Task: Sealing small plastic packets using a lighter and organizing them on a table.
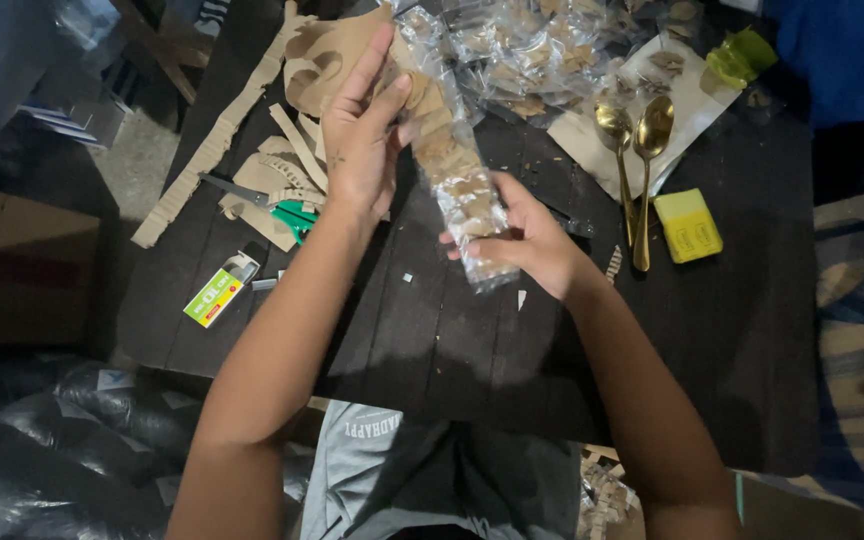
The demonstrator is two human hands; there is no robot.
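Packet: long clear plastic packet (455,170) filled with brown cardboard pieces, held slantwise above the dark bench (752,330).
Left hand (362,140): fingers extended, closed around the packet's upper end.
Right hand (522,240): curled around the packet's lower end.
Nearby: two gold spoons (642,150), yellow block (688,225), green-handled scissors (287,215), cardboard strips (212,150).
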